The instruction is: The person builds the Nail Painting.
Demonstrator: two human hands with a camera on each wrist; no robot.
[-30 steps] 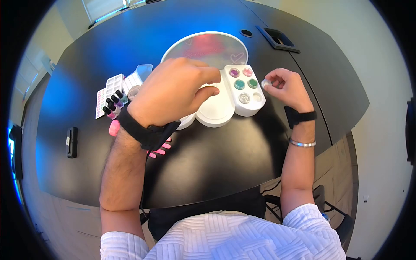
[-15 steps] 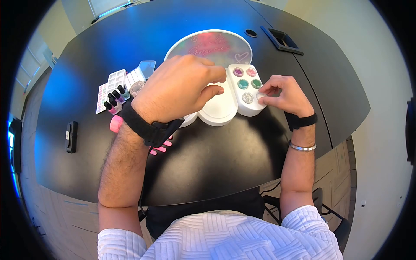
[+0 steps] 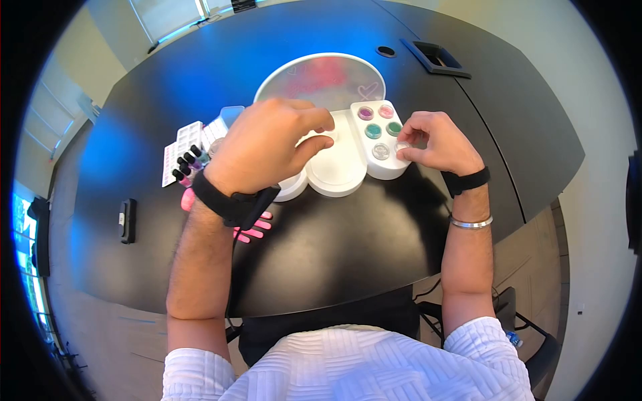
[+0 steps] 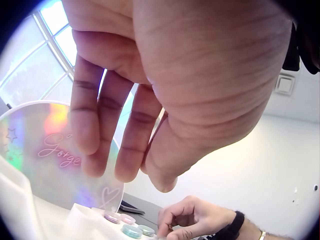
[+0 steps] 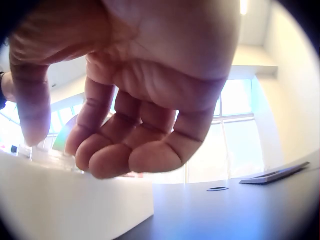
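In the head view, the right hand [image 3: 441, 144] is at the lower right socket of a white holder [image 3: 388, 170], its thumb and fingers pinching a small clear jar [image 3: 402, 146]. That jar [image 5: 55, 159] appears beside the thumb in the right wrist view, low against the holder. Purple [image 3: 365, 113], pink [image 3: 386, 111], teal [image 3: 373, 131], green [image 3: 394, 128] and silvery [image 3: 380, 152] jars sit in the holder. Over the white round-edged tray [image 3: 336, 180] hovers the left hand [image 3: 264, 147], fingers loosely bent; its own view shows nothing held.
An oval panel [image 3: 321, 73] with pink lettering stands behind the tray. Left of the left hand are nail polish bottles [image 3: 190, 160], a white palette [image 3: 189, 137] and pink pieces [image 3: 253, 232]. A black case [image 3: 127, 220] lies farther left; a recessed black frame [image 3: 436, 59] is at back right.
Over the past second, the right hand has moved left with the clear jar, from beside the holder to its lower right socket. The left hand has stayed over the tray, with little change.
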